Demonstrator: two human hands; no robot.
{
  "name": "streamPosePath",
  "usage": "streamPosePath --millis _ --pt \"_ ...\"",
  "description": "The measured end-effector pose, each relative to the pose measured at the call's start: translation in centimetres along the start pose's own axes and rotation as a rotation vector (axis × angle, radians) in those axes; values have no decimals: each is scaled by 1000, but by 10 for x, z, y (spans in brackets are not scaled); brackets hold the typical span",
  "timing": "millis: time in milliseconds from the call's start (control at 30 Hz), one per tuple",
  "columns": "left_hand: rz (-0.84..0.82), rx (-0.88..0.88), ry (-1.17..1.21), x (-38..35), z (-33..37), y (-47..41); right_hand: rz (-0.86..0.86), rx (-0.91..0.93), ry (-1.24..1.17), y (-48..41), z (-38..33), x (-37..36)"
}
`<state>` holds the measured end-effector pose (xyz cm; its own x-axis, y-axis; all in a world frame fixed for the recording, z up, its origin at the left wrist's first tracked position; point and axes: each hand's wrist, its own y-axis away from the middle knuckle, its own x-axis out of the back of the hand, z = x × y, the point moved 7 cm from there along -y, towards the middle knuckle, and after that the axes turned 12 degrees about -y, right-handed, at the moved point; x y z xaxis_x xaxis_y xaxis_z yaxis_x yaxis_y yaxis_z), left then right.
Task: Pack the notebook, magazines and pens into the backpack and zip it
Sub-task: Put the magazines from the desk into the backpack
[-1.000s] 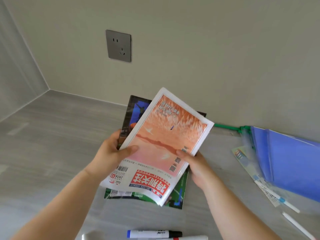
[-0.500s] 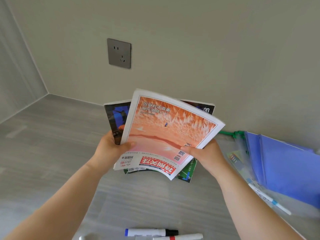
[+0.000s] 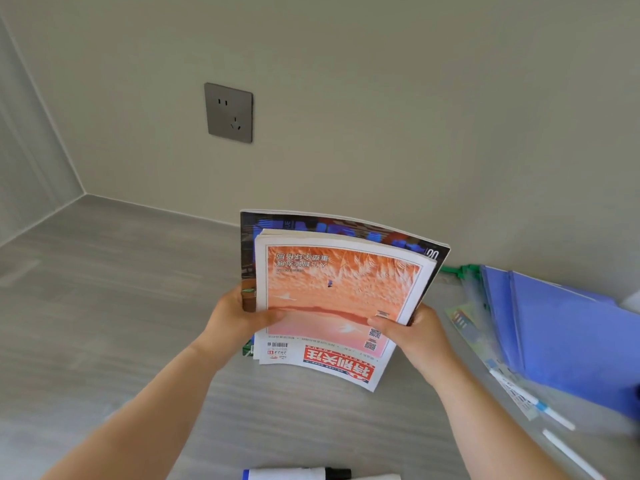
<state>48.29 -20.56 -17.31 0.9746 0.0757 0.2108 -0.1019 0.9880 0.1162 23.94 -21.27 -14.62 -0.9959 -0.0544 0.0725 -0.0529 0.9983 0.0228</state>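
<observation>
Centrally, a stack of glossy magazines [image 3: 341, 299] is held upright over the grey wood-grain table [image 3: 114, 306], gripped at its sides by the left hand [image 3: 239, 318] and the right hand [image 3: 414, 336], with thumbs pressed on the orange front cover and fingers wrapped behind. Two bowed covers are seen, orange before a larger dark one, plus a green edge; two markers [image 3: 298, 474] and two white pens [image 3: 557, 417] lie nearby.
</observation>
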Motion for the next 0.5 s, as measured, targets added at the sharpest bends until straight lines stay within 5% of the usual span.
streamPosePath --millis 200,500 --pt "-6 12 -56 -4 0 1 -15 -156 -62 2 26 -9" --pt "-87 -160 17 -11 42 21 -75 -125 -35 14 -15 11"
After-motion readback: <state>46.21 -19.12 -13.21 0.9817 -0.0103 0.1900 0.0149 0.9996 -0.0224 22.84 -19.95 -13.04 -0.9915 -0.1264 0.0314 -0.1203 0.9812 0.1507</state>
